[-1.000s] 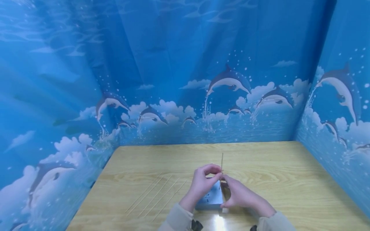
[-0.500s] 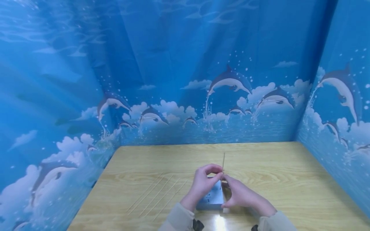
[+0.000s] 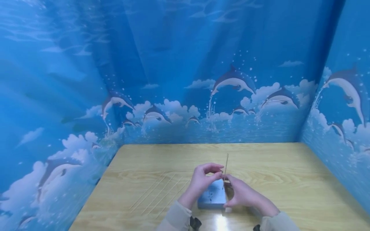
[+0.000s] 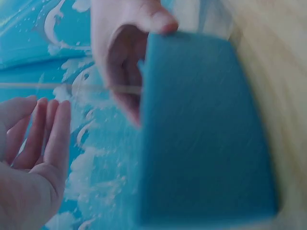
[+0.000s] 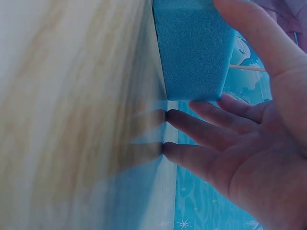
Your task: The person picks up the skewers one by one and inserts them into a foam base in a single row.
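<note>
A blue foam block (image 3: 212,200) sits on the table, small dark marks on its top. One thin wooden stick (image 3: 226,163) stands in it near the far right corner, leaning slightly right. My right hand (image 3: 244,194) grips the block from the right, thumb at the near side and fingers at the far side. In the right wrist view its fingertips (image 5: 165,148) touch the tabletop beside the block. My left hand (image 3: 199,181) hovers over the block's left side. Its fingers (image 4: 60,139) are gently bent and hold nothing, a small gap from the stick.
Several thin sticks (image 3: 160,194) lie slanted and roughly parallel on the wooden table (image 3: 266,166), left of the block. A small white piece (image 3: 228,210) shows at the block's near right corner. Blue dolphin-print curtains (image 3: 173,125) stand around the back and sides.
My left fingers have let go of the stick and drawn slightly left of it. The stick now leans a little more to the right. My right hand keeps its hold on the block.
</note>
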### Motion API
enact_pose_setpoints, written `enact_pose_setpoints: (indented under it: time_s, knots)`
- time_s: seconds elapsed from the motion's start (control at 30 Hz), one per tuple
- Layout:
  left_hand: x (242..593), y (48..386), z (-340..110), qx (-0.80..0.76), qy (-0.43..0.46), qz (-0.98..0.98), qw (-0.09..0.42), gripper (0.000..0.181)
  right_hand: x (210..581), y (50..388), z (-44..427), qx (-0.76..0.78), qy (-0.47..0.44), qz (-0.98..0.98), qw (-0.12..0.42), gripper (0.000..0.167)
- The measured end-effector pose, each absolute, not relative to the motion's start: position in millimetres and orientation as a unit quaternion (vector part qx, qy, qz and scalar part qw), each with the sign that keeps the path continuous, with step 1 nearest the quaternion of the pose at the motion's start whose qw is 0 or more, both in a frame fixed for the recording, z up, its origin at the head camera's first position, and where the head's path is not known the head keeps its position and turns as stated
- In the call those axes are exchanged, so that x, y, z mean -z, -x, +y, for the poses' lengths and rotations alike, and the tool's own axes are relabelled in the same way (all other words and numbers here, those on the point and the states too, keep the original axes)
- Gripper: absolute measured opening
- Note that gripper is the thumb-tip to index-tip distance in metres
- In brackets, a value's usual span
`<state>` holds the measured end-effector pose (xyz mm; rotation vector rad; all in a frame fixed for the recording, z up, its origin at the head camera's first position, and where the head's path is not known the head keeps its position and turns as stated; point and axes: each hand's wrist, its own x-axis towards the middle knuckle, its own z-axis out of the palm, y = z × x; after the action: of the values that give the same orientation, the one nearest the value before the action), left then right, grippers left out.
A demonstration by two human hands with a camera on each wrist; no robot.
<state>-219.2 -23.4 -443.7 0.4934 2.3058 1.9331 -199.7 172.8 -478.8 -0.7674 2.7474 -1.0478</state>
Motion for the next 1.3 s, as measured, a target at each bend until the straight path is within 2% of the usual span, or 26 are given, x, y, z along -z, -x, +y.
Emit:
enact_pose_setpoints:
  time_s: [0.3, 0.67, 1.0, 1.3]
  knots:
    - [424.2, 236.0, -84.0, -0.700, -0.126, 0.699, 0.075, 0.037, 476.8, 198.6, 171.2, 0.365, 0.235, 0.897, 0.080, 0.107]
    - [414.8, 252.0, -180.4, -0.668, -0.057, 0.737, 0.084, 0.046, 475.8, 199.4, 171.6, 0.377, 0.220, 0.894, 0.103, 0.108]
    - [418.7, 252.2, -231.4, -0.632, -0.018, 0.769, 0.098, 0.047, 477.2, 199.1, 172.3, 0.376, 0.221, 0.894, 0.100, 0.108]
    - [430.2, 251.1, -265.0, -0.597, -0.040, 0.788, 0.144, 0.051, 476.9, 198.6, 172.6, 0.373, 0.232, 0.893, 0.096, 0.107]
